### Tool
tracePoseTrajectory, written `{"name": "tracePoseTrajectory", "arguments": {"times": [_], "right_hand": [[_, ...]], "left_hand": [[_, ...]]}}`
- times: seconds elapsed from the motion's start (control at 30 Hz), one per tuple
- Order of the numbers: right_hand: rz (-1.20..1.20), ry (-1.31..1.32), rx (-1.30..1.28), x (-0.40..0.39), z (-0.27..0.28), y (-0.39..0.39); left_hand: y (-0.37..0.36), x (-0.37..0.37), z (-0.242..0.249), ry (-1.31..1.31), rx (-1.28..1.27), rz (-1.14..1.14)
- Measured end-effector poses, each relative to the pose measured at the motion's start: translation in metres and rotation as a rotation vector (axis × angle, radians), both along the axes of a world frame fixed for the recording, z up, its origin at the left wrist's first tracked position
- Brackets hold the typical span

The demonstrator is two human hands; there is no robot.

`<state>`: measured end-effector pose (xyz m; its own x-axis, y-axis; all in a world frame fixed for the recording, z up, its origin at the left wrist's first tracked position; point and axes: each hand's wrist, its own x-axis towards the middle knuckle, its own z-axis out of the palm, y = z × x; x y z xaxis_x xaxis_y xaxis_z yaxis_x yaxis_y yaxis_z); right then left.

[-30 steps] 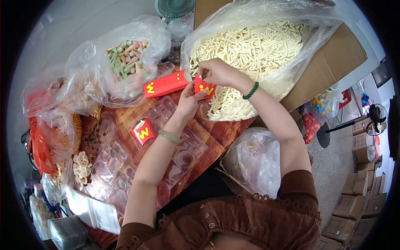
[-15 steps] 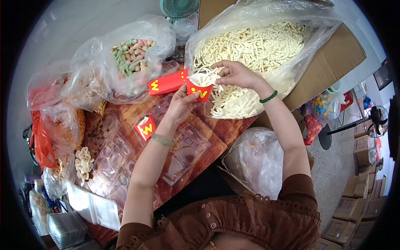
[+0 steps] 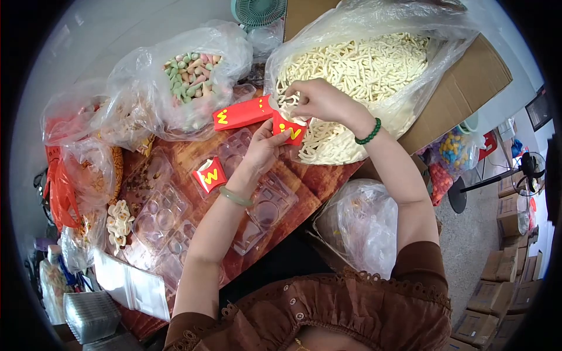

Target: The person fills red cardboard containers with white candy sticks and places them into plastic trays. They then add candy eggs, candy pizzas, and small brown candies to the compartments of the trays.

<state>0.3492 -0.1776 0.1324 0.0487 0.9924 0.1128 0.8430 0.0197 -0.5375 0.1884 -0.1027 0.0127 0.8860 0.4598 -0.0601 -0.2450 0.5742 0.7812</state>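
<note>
My left hand [image 3: 264, 149] is closed around a small red fry carton [image 3: 289, 129] with a yellow mark, its mouth facing up. White fry-shaped sticks stand in that carton. Over its mouth my right hand [image 3: 322, 100], green bead bracelet at the wrist, has its fingers pinched on some pale sticks; the fingertips are partly hidden. A large clear bag [image 3: 462, 26] full of loose cream sticks lies just beyond. Against the held carton rests a stack of flat red cartons [image 3: 243, 114]. Another filled red carton [image 3: 209, 175] sits on the table beside my left forearm.
Clear plastic trays [image 3: 266, 205] lie on the reddish table [image 3: 313, 181]. A bag of pastel cone-shaped pieces [image 3: 190, 76] is at the back left. Cream flower-like pieces [image 3: 119, 225] lie at left. A box lined with plastic [image 3: 366, 228] stands below the table's right edge.
My right hand has moved slightly left and in, its fingers now down at the mouth of the held carton. The carton and my left hand have shifted a little right in view.
</note>
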Motion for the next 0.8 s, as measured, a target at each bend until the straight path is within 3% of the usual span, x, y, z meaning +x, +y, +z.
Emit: {"name": "tracePoseTrajectory", "arguments": {"times": [0.07, 0.2, 0.27, 0.3, 0.4, 0.47, 0.53, 0.6, 0.67, 0.73, 0.8], "right_hand": [[-0.035, -0.018, 0.102, 0.006, 0.006, -0.002], [-0.114, 0.265, 0.227, 0.020, 0.010, -0.006], [-0.245, -0.672, 0.640, 0.031, 0.007, -0.011], [-0.260, -0.634, 0.547, 0.028, 0.008, -0.017], [-0.166, -0.025, 0.026, 0.004, -0.002, -0.023], [-0.079, -0.101, 0.172, -0.002, -0.021, -0.022], [-0.086, -0.016, 0.135, -0.011, -0.026, -0.019], [0.062, -0.317, 0.058, -0.019, -0.027, -0.015], [0.118, -0.290, -0.052, -0.022, -0.029, -0.011], [0.274, -0.013, -0.034, -0.029, -0.022, -0.014], [0.307, 0.056, -0.116, -0.033, -0.019, -0.012]], "left_hand": [[0.001, -0.002, -0.005, -0.029, -0.034, -0.005], [0.002, -0.003, -0.011, -0.026, -0.055, -0.017], [-0.001, -0.005, -0.013, -0.013, -0.066, 0.003], [-0.003, -0.005, -0.011, -0.023, -0.058, 0.047], [-0.006, -0.006, -0.005, -0.034, -0.002, 0.110], [-0.010, -0.005, -0.004, -0.030, 0.047, 0.117], [-0.012, -0.005, -0.006, -0.050, 0.147, 0.140], [-0.014, -0.007, -0.011, -0.045, 0.188, 0.165], [-0.013, -0.013, -0.015, -0.042, 0.229, 0.194], [-0.013, -0.026, -0.011, -0.028, 0.113, 0.213], [-0.015, -0.039, -0.008, -0.018, 0.098, 0.225]]}}
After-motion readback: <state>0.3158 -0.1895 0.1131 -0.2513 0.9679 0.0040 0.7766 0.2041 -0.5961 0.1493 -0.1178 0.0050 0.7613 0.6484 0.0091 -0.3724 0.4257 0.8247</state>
